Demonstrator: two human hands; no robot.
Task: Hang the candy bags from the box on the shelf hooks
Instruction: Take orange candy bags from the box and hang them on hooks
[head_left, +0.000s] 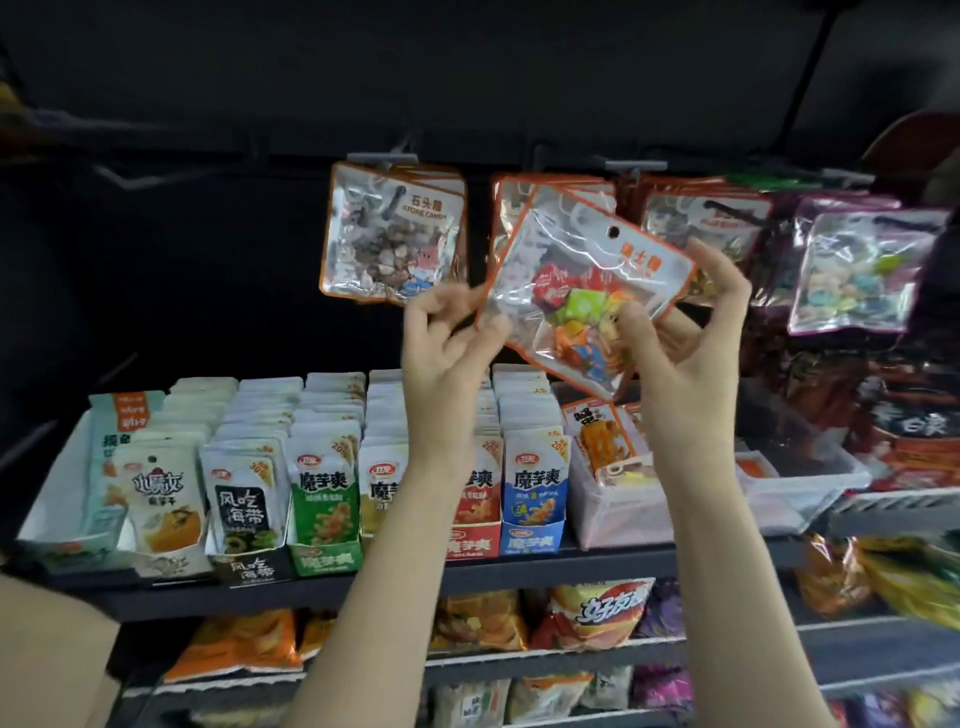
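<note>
Glossy clear plastic candy bag (582, 291)

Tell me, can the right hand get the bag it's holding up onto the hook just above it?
Probably yes. The right hand and left hand hold the candy bag tilted just below the hook. Its hang hole is uncovered, and only already-hung bags sit behind it.
</note>
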